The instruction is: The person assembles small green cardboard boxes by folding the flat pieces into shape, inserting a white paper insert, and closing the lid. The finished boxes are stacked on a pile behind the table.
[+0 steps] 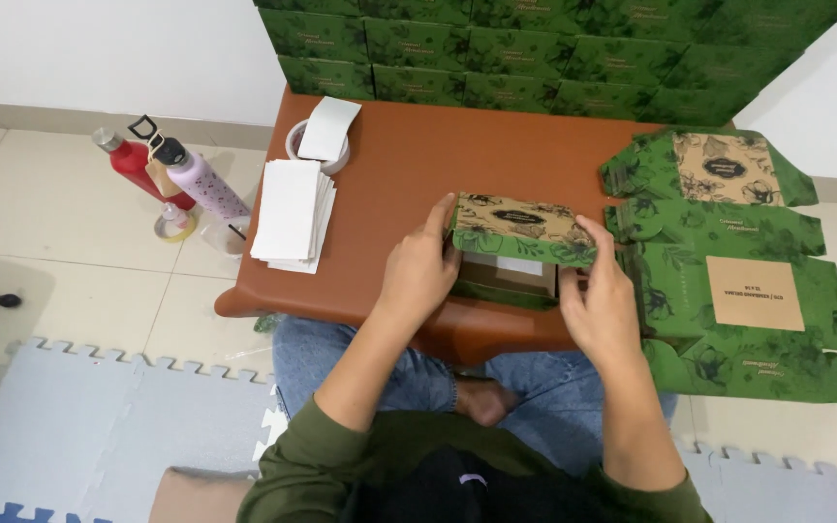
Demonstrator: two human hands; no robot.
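Note:
A small green floral cardboard box (520,230) with a tan lid panel sits near the front edge of a low brown table (409,165). Its lid is partly raised, showing the inside. My left hand (420,266) grips the box's left end, fingers up along the lid's corner. My right hand (598,295) holds the right end, fingers curled at the lid's edge. A flat unfolded box blank (728,281) of the same green print lies right of the box, hanging off the table.
Finished green boxes (535,48) are stacked along the wall at the table's back. A pile of white cards (288,213) and a tape roll with a paper strip (320,140) lie at the left. Two bottles (171,169) stand on the floor. Foam mats (99,426) cover the floor nearby.

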